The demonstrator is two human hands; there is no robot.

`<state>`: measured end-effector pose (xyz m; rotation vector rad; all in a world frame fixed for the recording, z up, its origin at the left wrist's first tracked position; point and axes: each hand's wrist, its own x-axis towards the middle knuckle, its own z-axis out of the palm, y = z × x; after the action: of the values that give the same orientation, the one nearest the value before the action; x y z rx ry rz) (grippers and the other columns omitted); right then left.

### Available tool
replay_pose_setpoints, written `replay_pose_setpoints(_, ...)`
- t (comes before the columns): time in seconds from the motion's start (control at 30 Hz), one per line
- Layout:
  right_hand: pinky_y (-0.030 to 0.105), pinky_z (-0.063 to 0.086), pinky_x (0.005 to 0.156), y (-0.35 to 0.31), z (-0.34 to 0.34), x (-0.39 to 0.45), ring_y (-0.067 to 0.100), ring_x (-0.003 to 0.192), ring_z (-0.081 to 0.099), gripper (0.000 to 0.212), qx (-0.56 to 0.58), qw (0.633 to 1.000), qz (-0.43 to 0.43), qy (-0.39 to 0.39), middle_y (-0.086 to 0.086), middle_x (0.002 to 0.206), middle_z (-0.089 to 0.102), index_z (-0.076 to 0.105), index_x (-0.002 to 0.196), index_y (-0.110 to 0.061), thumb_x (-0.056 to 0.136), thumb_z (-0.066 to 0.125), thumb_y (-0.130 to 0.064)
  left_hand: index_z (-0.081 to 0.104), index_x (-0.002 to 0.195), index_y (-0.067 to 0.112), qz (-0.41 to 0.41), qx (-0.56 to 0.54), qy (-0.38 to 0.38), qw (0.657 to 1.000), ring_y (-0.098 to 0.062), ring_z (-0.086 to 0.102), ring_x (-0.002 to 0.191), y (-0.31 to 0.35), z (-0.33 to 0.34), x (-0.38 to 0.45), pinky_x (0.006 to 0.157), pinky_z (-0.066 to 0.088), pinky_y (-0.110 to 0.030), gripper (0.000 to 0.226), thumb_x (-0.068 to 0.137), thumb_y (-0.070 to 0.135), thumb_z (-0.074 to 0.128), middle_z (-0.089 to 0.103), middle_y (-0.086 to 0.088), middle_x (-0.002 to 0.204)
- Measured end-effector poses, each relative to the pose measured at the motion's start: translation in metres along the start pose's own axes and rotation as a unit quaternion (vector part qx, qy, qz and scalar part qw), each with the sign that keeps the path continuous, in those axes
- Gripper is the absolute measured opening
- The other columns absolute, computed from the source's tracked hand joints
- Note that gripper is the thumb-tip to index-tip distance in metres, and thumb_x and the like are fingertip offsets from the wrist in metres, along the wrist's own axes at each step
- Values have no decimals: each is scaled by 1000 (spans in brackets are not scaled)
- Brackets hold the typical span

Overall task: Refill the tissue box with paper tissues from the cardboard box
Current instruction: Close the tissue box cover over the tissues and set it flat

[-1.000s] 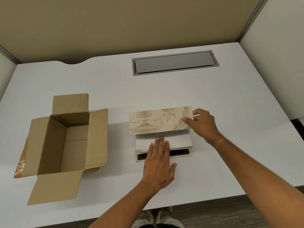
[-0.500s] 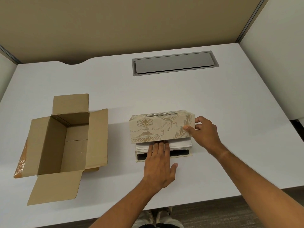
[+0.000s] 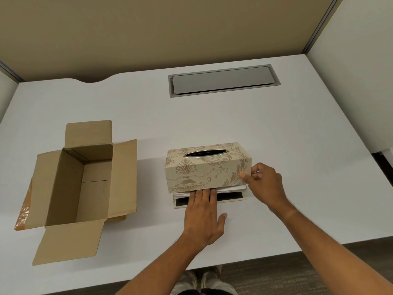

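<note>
The cream tissue box cover [image 3: 204, 171] with gold ornament and an oval slot on top tilts down over its flat base [image 3: 231, 198] in the middle of the table. A thin edge of white tissues [image 3: 231, 189] shows between cover and base. My right hand [image 3: 265, 186] grips the cover's right end. My left hand [image 3: 205, 218] lies flat, fingertips pressing the tissues at the front gap. The brown cardboard box [image 3: 85, 184] stands open to the left, and its inside looks bare.
A grey metal cable hatch [image 3: 223, 81] is set into the white table [image 3: 297, 145] at the back. Beige partition walls close the back and sides. The table's front edge runs just below my forearms.
The cover has swung down from upright toward the base, so its slotted top now shows and most of the tissues are hidden. My left fingers slid back to the front edge.
</note>
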<state>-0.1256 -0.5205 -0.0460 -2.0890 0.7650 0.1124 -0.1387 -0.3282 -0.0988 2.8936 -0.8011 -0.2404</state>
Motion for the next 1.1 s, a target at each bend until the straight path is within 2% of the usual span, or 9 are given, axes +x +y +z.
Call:
replay_pose_setpoints(0.17,44,62,76,3,5,-3,26,85,71,25,10,1000,3,17,10,101,75,58,90,-12,86,75,-30,45,138,7,7,3,3,1000,-36,47,129,-2,2,-2,111,28,-49,76,80,56,51,51,-16,140)
replay_pose_setpoints(0.37,51,61,76,-1,14,-10,25,90,65,25,-17,999,5,35,7,111,66,50,101,-22,91,68,-36,40,143,7,8,4,-3,1000,-36,41,134,-3,-1,-1,113,22,-49,77,83,55,49,45,-17,145)
replay_pose_setpoints(0.43,46,62,72,-1,14,-11,22,80,64,25,-29,999,10,23,6,107,64,46,105,-22,93,64,-35,41,142,7,5,3,-6,1000,-36,42,134,-2,-1,-1,113,22,-50,77,83,55,49,46,-17,145)
replay_pose_setpoints(0.57,31,59,50,0,14,-14,19,65,69,26,10,1000,29,0,6,101,69,45,110,-20,96,61,-36,44,139,6,13,-3,-3,1000,-35,46,130,-5,-2,-2,111,27,-49,75,82,53,52,49,-17,142)
replay_pose_setpoints(0.73,33,63,55,1,18,-14,17,69,73,29,76,996,39,-4,12,103,72,44,115,-20,96,60,-35,48,135,7,41,-16,24,999,-30,57,119,-13,-5,-4,107,35,-43,69,79,46,59,59,-14,132)
replay_pose_setpoints(0.87,31,62,56,0,20,-14,17,74,73,27,101,994,36,0,14,106,71,45,113,-17,96,60,-32,55,131,7,83,-14,60,995,-29,59,120,-19,-9,-10,104,38,-40,65,76,39,67,62,-13,130)
replay_pose_setpoints(0.97,28,62,57,1,21,-15,20,78,73,27,118,992,38,2,15,105,71,46,112,-14,96,61,-29,68,114,9,108,-45,107,987,-28,66,102,-23,-17,-16,89,53,-39,48,71,28,76,69,-9,111)
replay_pose_setpoints(1.03,27,61,56,3,22,-17,20,79,73,27,135,990,44,5,15,103,71,46,111,-12,96,61,-28,68,105,9,95,-71,157,980,-26,63,92,-27,-24,-16,79,56,-38,40,68,22,77,68,-9,100)
replay_pose_setpoints(1.1,28,62,57,4,23,-19,20,78,73,27,164,985,55,9,16,98,71,48,110,-10,96,63,-26,62,106,9,66,-88,206,972,-26,55,96,-34,-32,-11,79,53,-38,42,68,19,76,64,-13,103)
